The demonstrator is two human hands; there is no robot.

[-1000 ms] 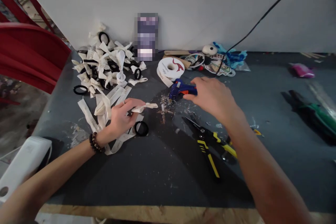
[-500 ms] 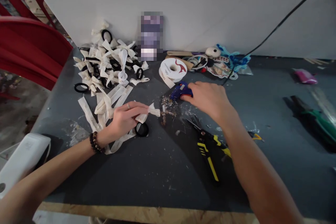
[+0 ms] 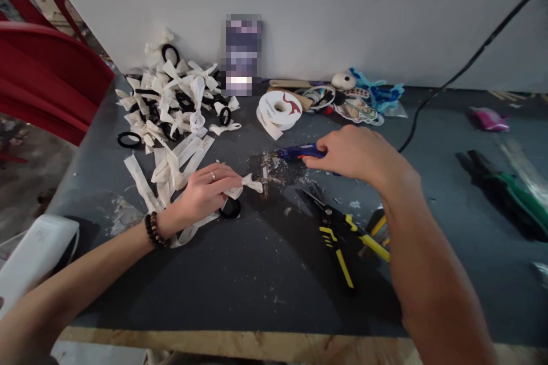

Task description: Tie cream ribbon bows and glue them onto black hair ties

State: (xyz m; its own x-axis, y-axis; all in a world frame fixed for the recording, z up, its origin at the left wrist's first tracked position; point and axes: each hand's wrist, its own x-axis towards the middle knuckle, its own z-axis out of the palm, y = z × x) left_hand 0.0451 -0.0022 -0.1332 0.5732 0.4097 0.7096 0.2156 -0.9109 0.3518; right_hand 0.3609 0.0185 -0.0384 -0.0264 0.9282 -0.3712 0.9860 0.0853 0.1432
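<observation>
My left hand (image 3: 204, 191) pinches a small cream ribbon bow (image 3: 247, 183) low over the dark table (image 3: 240, 285). A black hair tie (image 3: 231, 209) lies just under that hand, on loose cream ribbon strips (image 3: 171, 168). My right hand (image 3: 355, 152) grips a blue glue gun (image 3: 297, 152), lifted off the table, its nozzle pointing left toward the bow. A black cord (image 3: 462, 68) runs from the gun up to the right. Glue scraps (image 3: 272, 174) litter the table between the bow and the gun.
A heap of finished cream bows and black hair ties (image 3: 171, 97) sits at the back left. A white ribbon spool (image 3: 280, 108) stands behind the gun. Yellow-and-black pliers (image 3: 342, 234) lie under my right forearm. A green tool (image 3: 509, 194) lies far right, a red chair (image 3: 47, 80) left.
My right hand has closed on the glue gun, lifted it and turned its nozzle toward the bow. My left hand has barely moved with the bow.
</observation>
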